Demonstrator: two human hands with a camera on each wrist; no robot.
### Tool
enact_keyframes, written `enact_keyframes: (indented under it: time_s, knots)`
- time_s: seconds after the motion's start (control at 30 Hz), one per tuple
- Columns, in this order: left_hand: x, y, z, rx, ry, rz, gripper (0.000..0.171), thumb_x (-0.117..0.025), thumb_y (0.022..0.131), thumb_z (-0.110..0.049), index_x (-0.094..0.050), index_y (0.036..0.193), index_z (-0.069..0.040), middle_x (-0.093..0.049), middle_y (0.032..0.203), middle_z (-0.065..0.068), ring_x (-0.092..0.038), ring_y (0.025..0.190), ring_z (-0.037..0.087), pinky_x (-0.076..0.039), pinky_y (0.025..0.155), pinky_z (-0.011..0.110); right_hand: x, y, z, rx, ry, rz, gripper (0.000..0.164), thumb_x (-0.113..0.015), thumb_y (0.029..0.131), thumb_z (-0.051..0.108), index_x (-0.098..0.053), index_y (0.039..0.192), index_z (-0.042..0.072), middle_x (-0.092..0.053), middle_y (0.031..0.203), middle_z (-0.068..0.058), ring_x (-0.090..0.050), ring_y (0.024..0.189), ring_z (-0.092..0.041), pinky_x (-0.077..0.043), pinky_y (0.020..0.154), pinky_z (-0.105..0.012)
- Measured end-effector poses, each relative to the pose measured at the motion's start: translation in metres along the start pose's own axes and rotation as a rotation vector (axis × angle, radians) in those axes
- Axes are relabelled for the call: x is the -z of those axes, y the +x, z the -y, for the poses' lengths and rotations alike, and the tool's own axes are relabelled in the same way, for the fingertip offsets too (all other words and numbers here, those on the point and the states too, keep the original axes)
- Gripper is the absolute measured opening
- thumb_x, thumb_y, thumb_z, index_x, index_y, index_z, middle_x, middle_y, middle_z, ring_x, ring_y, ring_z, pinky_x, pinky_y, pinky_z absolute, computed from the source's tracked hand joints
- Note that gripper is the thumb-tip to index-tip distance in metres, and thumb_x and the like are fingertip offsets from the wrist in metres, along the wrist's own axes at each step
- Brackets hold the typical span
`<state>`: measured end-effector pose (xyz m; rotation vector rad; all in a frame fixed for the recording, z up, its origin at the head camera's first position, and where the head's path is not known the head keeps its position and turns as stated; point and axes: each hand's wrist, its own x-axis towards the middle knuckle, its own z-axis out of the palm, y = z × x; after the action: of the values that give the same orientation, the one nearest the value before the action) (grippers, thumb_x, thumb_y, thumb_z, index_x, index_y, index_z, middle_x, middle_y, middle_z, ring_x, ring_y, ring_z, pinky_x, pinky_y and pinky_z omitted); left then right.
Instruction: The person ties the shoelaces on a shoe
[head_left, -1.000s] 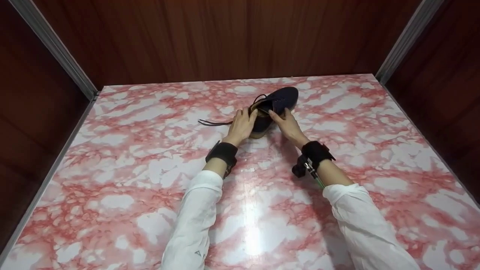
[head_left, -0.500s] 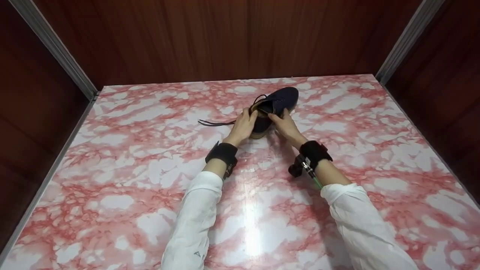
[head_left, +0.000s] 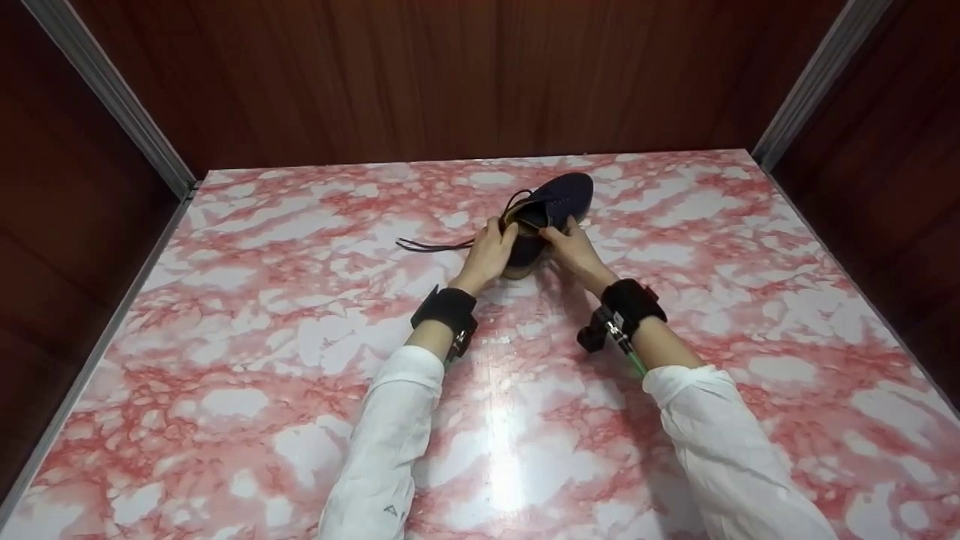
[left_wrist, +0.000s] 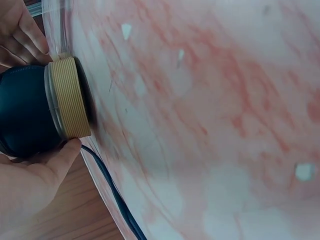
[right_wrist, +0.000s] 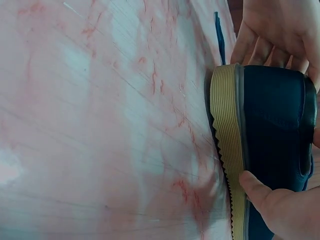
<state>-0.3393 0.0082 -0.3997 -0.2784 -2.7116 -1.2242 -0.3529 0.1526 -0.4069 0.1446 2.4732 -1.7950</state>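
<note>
The dark shoe [head_left: 566, 196] sits sole down on the red-and-white marbled worktop [head_left: 247, 330], toward the far edge, between the person's 2 hands. Its toe points away and to the right; the heel faces the person, bare of the hands at the back.

The left hand [head_left: 486, 253] grips the left side of the shoe's rear half. Its thumb lies at the rim of the opening, the other fingers outside; in the left wrist view 1 fingertip [left_wrist: 71, 146] meets the ribbed tan sole [left_wrist: 70, 100] at its side edge.

The right hand [head_left: 577, 253] grips the opposite side a little forward of the heel, thumb at the rim, another finger farther along the outer wall. In the right wrist view 1 fingertip [right_wrist: 249, 181] presses where the sole joins the dark upper. How far either thumb dips inside the opening cannot be told.

The laces [head_left: 431, 245] trail out to the left from beside the left hand, 2 thin strands on the worktop, while a lace loop arches over the left side of the opening. Each wrist wears a black band [head_left: 444, 306] below a rolled white sleeve [head_left: 405, 420]. A dark wood panel [head_left: 450, 82] stands behind the worktop's far edge.
</note>
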Motion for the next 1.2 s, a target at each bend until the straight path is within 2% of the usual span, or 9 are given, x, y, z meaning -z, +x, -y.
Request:
enact_keyframes:
  time_s: [0.13, 0.27, 0.47, 0.53, 0.67, 0.8, 0.93, 1.07, 1.2]
  knots:
    - [-0.001, -0.003, -0.002, 0.030, -0.012, 0.006, 0.041, -0.028, 0.076, -0.036, -0.033, 0.100, -0.003, -0.041, 0.092, 0.011, -0.038, 0.085, 0.019, -0.027, 0.070, 0.026, 0.001, 0.001, -0.001, 0.020, -0.010, 0.000, 0.071, -0.045, 0.067, 0.030, 0.000, 0.117, 0.006, -0.014, 0.117, -0.010, -0.018, 0.100, -0.008, -0.015, 0.079, -0.022]
    - [-0.001, -0.007, -0.007, 0.062, -0.010, -0.003, 0.039, -0.029, 0.076, -0.036, -0.033, 0.098, -0.003, -0.041, 0.091, 0.012, -0.039, 0.084, 0.020, -0.028, 0.069, 0.028, 0.002, -0.014, 0.013, 0.013, -0.058, -0.028, 0.063, -0.042, 0.069, 0.022, -0.006, 0.117, 0.002, -0.019, 0.115, -0.011, -0.022, 0.098, -0.009, -0.017, 0.077, -0.018]
    - [-0.001, -0.010, -0.012, 0.082, -0.002, -0.015, 0.040, -0.028, 0.075, -0.039, -0.033, 0.092, -0.002, -0.041, 0.085, 0.012, -0.041, 0.078, 0.022, -0.031, 0.064, 0.030, 0.003, -0.019, 0.019, 0.010, -0.017, -0.023, 0.060, -0.040, 0.070, 0.020, -0.008, 0.117, 0.003, -0.020, 0.115, -0.011, -0.025, 0.094, -0.009, -0.020, 0.076, -0.019]
    - [-0.001, -0.011, -0.013, 0.095, -0.001, -0.015, 0.041, -0.027, 0.075, -0.040, -0.032, 0.092, -0.003, -0.040, 0.085, 0.012, -0.041, 0.078, 0.021, -0.031, 0.064, 0.029, 0.002, -0.016, 0.016, 0.021, 0.009, -0.022, 0.058, -0.040, 0.070, 0.019, -0.010, 0.117, 0.003, -0.023, 0.113, -0.011, -0.029, 0.092, -0.010, -0.024, 0.074, -0.021]
    - [-0.003, -0.015, -0.016, 0.121, 0.012, -0.024, 0.047, -0.027, 0.074, -0.043, -0.031, 0.097, -0.002, -0.039, 0.090, 0.013, -0.040, 0.081, 0.021, -0.030, 0.066, 0.029, 0.002, 0.003, -0.003, 0.039, 0.074, -0.022, 0.056, -0.041, 0.068, 0.021, -0.016, 0.116, 0.007, -0.031, 0.108, -0.008, -0.035, 0.086, -0.012, -0.029, 0.069, -0.025]
    - [-0.002, -0.016, -0.019, 0.140, 0.028, -0.009, 0.052, -0.026, 0.073, -0.045, -0.027, 0.102, -0.001, -0.037, 0.096, 0.014, -0.038, 0.085, 0.021, -0.029, 0.068, 0.028, 0.003, 0.017, -0.015, 0.039, 0.085, -0.022, 0.059, -0.043, 0.066, 0.027, -0.017, 0.116, 0.010, -0.032, 0.106, -0.005, -0.035, 0.086, -0.010, -0.028, 0.069, -0.025]
    - [0.001, -0.013, -0.018, 0.168, 0.018, 0.022, 0.051, -0.026, 0.073, -0.045, -0.028, 0.102, -0.002, -0.037, 0.096, 0.013, -0.037, 0.086, 0.019, -0.029, 0.068, 0.027, 0.002, 0.004, -0.002, 0.038, 0.050, -0.010, 0.060, -0.043, 0.067, 0.025, -0.014, 0.117, 0.008, -0.030, 0.108, -0.008, -0.034, 0.089, -0.012, -0.026, 0.072, -0.027]
    - [0.003, -0.007, -0.014, 0.187, -0.022, 0.048, 0.046, -0.025, 0.074, -0.043, -0.032, 0.099, -0.004, -0.039, 0.094, 0.012, -0.038, 0.085, 0.019, -0.029, 0.067, 0.027, -0.001, -0.010, 0.012, 0.047, -0.021, -0.023, 0.063, -0.043, 0.069, 0.025, -0.009, 0.117, 0.003, -0.023, 0.114, -0.011, -0.028, 0.095, -0.012, -0.023, 0.075, -0.021]
    - [0.006, -0.003, -0.009, 0.195, -0.074, 0.055, 0.044, -0.023, 0.076, -0.041, -0.035, 0.099, -0.006, -0.041, 0.095, 0.010, -0.037, 0.086, 0.018, -0.028, 0.068, 0.026, -0.004, -0.014, 0.016, 0.017, -0.012, -0.024, 0.063, -0.045, 0.069, 0.025, -0.009, 0.117, 0.005, -0.025, 0.112, -0.009, -0.033, 0.090, -0.015, -0.025, 0.073, -0.027]
